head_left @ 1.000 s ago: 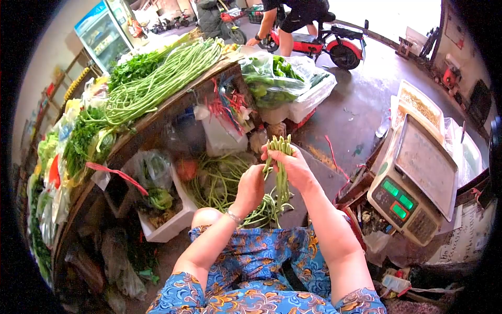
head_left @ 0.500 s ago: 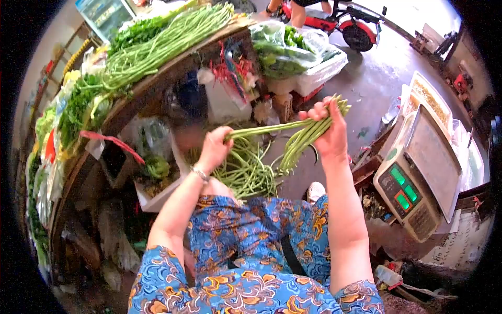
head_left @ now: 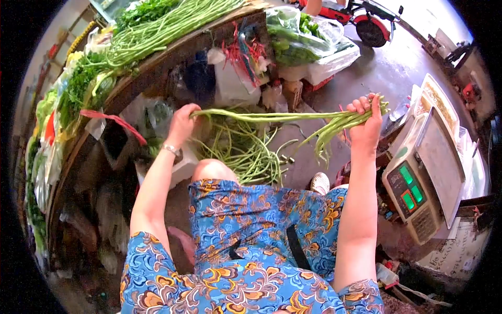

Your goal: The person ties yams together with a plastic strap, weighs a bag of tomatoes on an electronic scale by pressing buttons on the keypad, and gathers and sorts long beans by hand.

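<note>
My right hand point(head_left: 366, 125) is closed round a bunch of long beans point(head_left: 334, 128), whose short ends stick up past the thumb and whose other parts hang below the fist. A few strands point(head_left: 272, 116) stretch nearly level across to my left hand point(head_left: 182, 125), which grips their far ends in closed fingers. Below them, in front of my knee, lies a loose, tangled heap of long beans point(head_left: 251, 157).
On the left a curved wooden stall point(head_left: 157, 55) carries more long beans point(head_left: 172, 26) and leafy greens point(head_left: 78, 86). A scale point(head_left: 410, 191) with lit green digits stands at right. Bagged vegetables point(head_left: 298, 44) and a red scooter point(head_left: 371, 29) are farther back.
My hands have moved apart, the left to the left and slightly up, the right to the right. The strands between them now span a wider gap.
</note>
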`<action>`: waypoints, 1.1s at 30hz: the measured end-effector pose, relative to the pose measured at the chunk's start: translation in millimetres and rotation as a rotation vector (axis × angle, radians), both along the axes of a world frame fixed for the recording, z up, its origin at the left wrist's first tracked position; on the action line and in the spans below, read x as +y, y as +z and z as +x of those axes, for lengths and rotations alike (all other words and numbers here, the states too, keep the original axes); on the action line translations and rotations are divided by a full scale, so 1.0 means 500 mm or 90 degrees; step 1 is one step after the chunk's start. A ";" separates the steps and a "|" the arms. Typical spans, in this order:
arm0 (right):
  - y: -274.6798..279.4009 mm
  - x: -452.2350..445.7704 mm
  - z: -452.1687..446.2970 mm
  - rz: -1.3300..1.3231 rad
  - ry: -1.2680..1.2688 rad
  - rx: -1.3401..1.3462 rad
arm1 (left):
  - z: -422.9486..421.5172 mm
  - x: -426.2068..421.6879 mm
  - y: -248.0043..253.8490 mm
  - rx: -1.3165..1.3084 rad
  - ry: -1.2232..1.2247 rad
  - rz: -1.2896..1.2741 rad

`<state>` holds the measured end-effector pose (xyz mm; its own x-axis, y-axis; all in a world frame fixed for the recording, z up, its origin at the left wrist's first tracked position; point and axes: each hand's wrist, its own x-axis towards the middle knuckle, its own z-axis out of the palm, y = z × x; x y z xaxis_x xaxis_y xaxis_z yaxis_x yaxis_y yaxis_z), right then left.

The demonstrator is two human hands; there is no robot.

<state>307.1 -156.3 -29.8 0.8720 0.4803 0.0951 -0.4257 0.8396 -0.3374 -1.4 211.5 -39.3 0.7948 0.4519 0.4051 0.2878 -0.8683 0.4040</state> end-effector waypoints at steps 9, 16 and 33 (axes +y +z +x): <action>-0.013 -0.012 0.020 -0.160 -0.071 -0.016 | -0.033 0.061 -0.014 0.087 0.141 -0.128; -0.011 -0.028 0.041 -0.216 -0.251 0.044 | -0.038 0.178 -0.074 0.117 0.197 -0.124; 0.023 0.016 -0.054 -0.475 -0.144 -0.112 | 0.266 -0.097 -0.626 0.666 -0.010 -0.183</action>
